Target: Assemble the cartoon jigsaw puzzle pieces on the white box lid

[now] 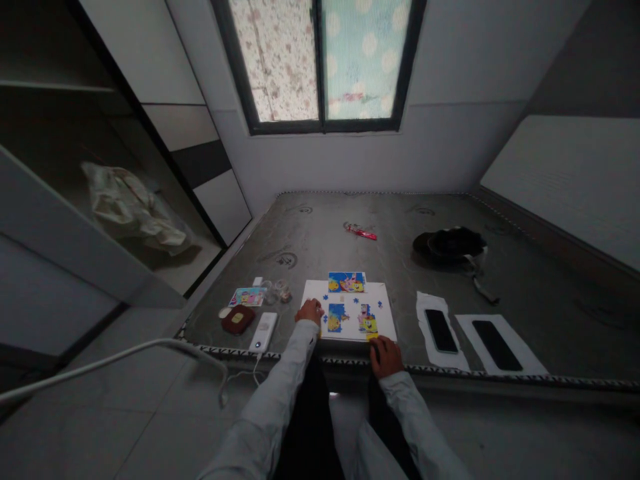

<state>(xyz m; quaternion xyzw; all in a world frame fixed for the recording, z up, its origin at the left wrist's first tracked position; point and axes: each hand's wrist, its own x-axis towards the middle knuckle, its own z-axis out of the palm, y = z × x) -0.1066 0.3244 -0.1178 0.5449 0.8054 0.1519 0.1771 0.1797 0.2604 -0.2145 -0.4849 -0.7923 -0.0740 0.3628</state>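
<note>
A white board (314,289) lies at the bed's front edge with a partly joined cartoon jigsaw puzzle on it. One joined section (336,319) is on the left, another (369,321) on the right. Several loose blue puzzle pieces (355,301) are scattered between and around them. A cartoon picture card (347,282) lies across the board's far edge. My left hand (309,311) is over the board's left edge, fingers bent together and pointing down; whatever they pinch is too small to make out. At the near right corner my right hand (387,357) rests with fingers loosely bent and apart, beside a yellow patch.
Left of the board are a white device (263,333) with a cable, a brown case (238,319), small clear containers (277,291) and another picture card (247,297). On the right lie two phones (441,331) on white sheets and a black cap (450,245). A red strap (364,233) lies farther back.
</note>
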